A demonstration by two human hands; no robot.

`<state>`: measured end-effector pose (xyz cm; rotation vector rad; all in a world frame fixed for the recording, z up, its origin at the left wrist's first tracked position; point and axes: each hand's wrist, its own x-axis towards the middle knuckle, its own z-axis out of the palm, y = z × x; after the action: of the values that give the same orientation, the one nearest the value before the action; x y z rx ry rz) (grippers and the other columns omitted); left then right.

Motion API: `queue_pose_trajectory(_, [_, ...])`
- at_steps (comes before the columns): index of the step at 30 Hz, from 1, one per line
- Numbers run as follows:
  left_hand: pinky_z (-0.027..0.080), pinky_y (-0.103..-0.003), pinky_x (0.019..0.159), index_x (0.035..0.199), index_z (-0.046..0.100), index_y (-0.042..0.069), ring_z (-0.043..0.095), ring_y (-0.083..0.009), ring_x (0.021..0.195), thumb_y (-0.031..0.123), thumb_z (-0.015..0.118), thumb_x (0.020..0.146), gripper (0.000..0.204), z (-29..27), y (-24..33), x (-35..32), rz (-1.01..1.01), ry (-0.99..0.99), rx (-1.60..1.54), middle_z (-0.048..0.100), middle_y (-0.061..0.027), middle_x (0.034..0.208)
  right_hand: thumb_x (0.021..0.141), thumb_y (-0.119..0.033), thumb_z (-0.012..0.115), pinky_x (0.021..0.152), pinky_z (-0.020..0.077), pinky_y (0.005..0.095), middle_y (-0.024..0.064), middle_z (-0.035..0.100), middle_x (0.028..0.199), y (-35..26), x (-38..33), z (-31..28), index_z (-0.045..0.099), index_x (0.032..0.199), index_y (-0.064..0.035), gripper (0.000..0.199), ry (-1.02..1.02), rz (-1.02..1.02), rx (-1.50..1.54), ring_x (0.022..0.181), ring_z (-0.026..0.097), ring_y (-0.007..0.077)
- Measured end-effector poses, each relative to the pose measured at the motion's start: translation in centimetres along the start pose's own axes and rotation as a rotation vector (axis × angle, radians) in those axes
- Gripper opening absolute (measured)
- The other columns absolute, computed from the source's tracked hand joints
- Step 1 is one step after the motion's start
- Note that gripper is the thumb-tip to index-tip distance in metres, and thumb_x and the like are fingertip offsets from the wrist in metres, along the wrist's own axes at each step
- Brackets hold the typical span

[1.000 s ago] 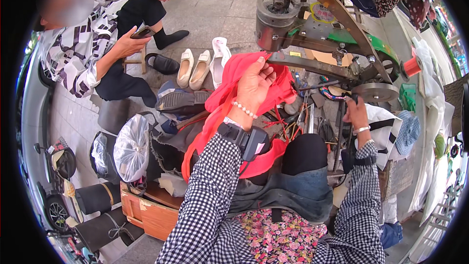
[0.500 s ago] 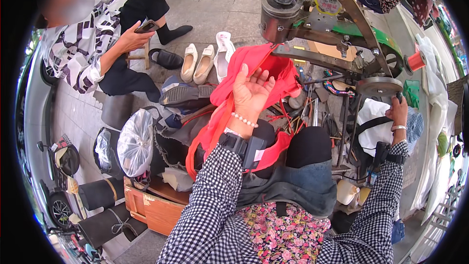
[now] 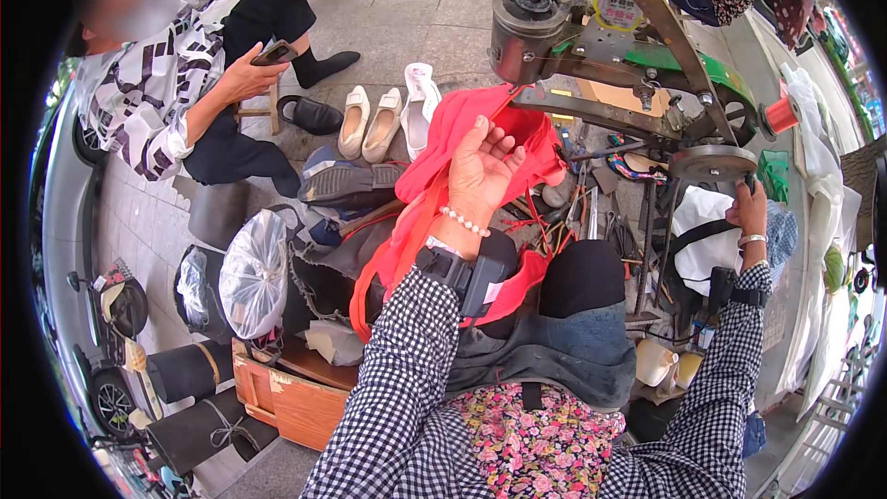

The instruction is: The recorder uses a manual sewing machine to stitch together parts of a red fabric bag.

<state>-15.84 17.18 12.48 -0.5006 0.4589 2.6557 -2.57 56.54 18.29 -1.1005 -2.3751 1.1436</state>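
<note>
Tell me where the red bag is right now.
In the head view, the red bag sits centre frame, held up by the left hand against the arm of the stitching machine, right of the cream shoes.

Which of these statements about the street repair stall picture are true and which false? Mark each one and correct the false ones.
1. The left hand holds up a red bag at the sewing machine. True.
2. The right hand rests in the lap. False: it is on the handwheel of the machine.
3. A pair of cream shoes lies on the pavement. True.
4. The spool at the right of the machine is blue. False: it is red.
5. The seated person at the left holds a phone. True.
</note>
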Motion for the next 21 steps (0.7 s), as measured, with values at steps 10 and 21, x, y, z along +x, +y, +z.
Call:
queue_pose_trajectory(10, [0.044, -0.036, 0.068, 0.077, 0.053, 0.006, 0.051, -0.0181, 0.072, 0.013, 0.06, 0.071, 0.012, 0.2, -0.2, 0.6, 0.035, 0.012, -0.034, 0.054, -0.0044, 0.077, 0.078, -0.022, 0.046, 0.028, 0.0371, 0.0232, 0.0039, 0.042, 0.05, 1.7, 1.2, 0.2, 0.042, 0.074, -0.0046, 0.018, 0.059, -0.006, -0.087, 0.032, 0.043, 0.0123])
queue_pose_trajectory(21, [0.044, -0.033, 0.069, 0.084, 0.052, 0.004, 0.051, -0.0189, 0.077, 0.011, 0.058, 0.072, 0.015, 0.5, -0.4, 0.5, 0.042, 0.0, -0.051, 0.054, -0.0065, 0.086, 0.077, -0.021, 0.047, 0.03, 0.0388, 0.0271, 0.0063, 0.044, 0.05, -1.7, -4.5, 10.6, 0.044, 0.092, -0.002, 0.025, -0.197, 0.094, -0.073, 0.033, 0.045, 0.0174])
